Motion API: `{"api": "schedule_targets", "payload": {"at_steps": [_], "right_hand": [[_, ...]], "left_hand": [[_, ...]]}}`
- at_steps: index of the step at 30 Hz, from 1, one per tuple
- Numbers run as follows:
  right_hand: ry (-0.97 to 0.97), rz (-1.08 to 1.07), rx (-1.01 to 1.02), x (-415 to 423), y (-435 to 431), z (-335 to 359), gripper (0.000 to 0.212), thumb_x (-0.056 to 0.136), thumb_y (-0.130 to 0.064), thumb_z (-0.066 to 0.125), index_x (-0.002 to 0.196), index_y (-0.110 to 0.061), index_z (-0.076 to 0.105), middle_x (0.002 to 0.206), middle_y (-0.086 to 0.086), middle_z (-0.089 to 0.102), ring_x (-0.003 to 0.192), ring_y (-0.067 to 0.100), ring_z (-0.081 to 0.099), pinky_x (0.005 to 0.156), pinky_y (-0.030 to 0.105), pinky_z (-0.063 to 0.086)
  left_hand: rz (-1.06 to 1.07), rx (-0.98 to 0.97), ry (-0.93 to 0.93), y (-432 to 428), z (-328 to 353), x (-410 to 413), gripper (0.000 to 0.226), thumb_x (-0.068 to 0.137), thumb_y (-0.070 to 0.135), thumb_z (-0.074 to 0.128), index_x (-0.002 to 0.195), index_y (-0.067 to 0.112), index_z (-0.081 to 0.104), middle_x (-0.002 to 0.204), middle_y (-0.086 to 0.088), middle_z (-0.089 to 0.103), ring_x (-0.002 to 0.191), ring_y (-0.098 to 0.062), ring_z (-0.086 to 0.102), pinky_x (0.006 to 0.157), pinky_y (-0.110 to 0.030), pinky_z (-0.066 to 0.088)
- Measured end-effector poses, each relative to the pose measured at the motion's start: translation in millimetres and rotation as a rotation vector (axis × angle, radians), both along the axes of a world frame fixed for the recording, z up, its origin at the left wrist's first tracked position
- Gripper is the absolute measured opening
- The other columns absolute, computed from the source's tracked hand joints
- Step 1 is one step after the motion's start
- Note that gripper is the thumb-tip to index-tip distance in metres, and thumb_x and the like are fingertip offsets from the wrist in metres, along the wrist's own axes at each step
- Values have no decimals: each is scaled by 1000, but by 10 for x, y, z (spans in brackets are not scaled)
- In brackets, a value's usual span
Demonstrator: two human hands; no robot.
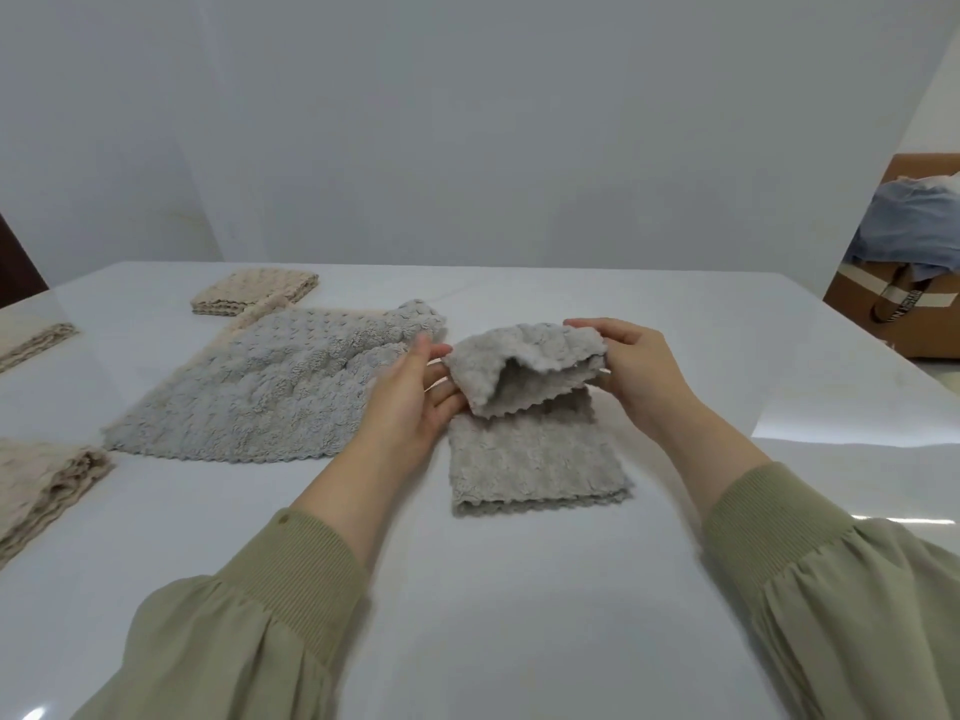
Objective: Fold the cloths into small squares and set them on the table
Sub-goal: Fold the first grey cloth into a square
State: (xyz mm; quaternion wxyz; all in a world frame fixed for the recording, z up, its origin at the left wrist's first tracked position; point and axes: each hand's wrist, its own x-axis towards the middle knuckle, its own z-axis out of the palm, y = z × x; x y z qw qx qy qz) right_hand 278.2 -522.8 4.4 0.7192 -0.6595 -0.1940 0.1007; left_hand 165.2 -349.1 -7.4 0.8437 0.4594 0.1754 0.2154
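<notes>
Across the white counter [519,615], the big blue-grey cloth [260,397] lies spread and unfolded, seemingly still to do, while a beige square [254,293] just behind it, a beige pile [31,343] far to its left and a beige stack [41,485] off its near-left corner look finished. Just right of it the grey cloth [535,459] is mid-fold, near half resting on the counter, far half lifted. The left hand [410,397] pinches its left edge and the right hand [639,371] its right edge.

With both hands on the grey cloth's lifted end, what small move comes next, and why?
Probably lower the raised end onto the flat near half, matching edges: left hand and right hand pinch the grey cloth there, fold unfinished.
</notes>
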Motion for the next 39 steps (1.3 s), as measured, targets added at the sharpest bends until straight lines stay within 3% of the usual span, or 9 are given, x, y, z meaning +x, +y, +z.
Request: {"api": "schedule_targets", "payload": {"at_steps": [5,8,12,15,20,24,28,34,39], "right_hand": [[319,38,149,-66,-6,-128,22,93,-19,49,88,-7,67,79,9,66,67,21,62,59,29,52],[350,48,200,-122,-64,-113,17,91,-21,58,91,-6,66,82,13,69,74,25,67,69,34,55],[232,-18,156,-271,-89,-129,11,86,1,61,91,-6,67,82,15,65,72,25,63,71,32,55],[119,-85,10,-373,-96,-146,14,83,-1,65,85,-14,70,78,11,62,72,24,56,73,34,48],[-47,-167,-228,-533,-173,-180,16,80,-4,67,79,-20,68,61,-2,50,58,12,45,61,24,39],[-81,-166,-269,-612,-269,-151,15,80,-5,67,81,-20,69,68,2,55,61,13,49,62,22,41],[-152,-159,-348,-641,-309,-175,12,82,-9,66,87,-18,70,70,-1,51,56,8,43,52,10,34],[-229,-166,-453,-654,-293,-200,12,83,-11,66,91,-18,70,87,0,59,65,7,51,53,1,36],[-243,-146,-489,-667,-278,-203,14,84,-9,62,93,-18,69,89,-1,60,53,8,51,46,4,37]], "left_hand": [[-85,121,137,-23,3,-52,24,95,25,54,113,10,49,91,-10,62,66,-18,65,56,-26,57],[-95,174,199,-33,9,-103,41,90,9,60,126,15,42,96,-11,61,67,-19,63,51,-24,55],[-83,164,232,-18,52,-181,47,89,-8,52,129,17,44,94,-11,63,69,-18,62,48,-19,53],[-126,191,266,-7,91,-265,46,91,-9,48,130,15,44,95,-12,64,66,-17,61,47,-18,53],[-194,233,292,-20,113,-395,47,88,-12,50,127,14,47,95,-15,63,49,-11,62,44,-18,51],[-250,310,276,-35,100,-501,48,87,-13,50,126,14,48,86,-12,59,49,-11,59,45,-19,51],[-256,460,320,-28,70,-555,51,85,-16,52,124,17,49,78,-7,58,52,-12,59,49,-21,53],[-241,542,357,-39,49,-546,56,83,-16,54,128,17,48,85,-13,57,66,-20,59,50,-22,54],[-199,794,415,-62,5,-544,62,81,-10,61,133,18,45,75,-6,57,54,-14,59,51,-26,51]]}}
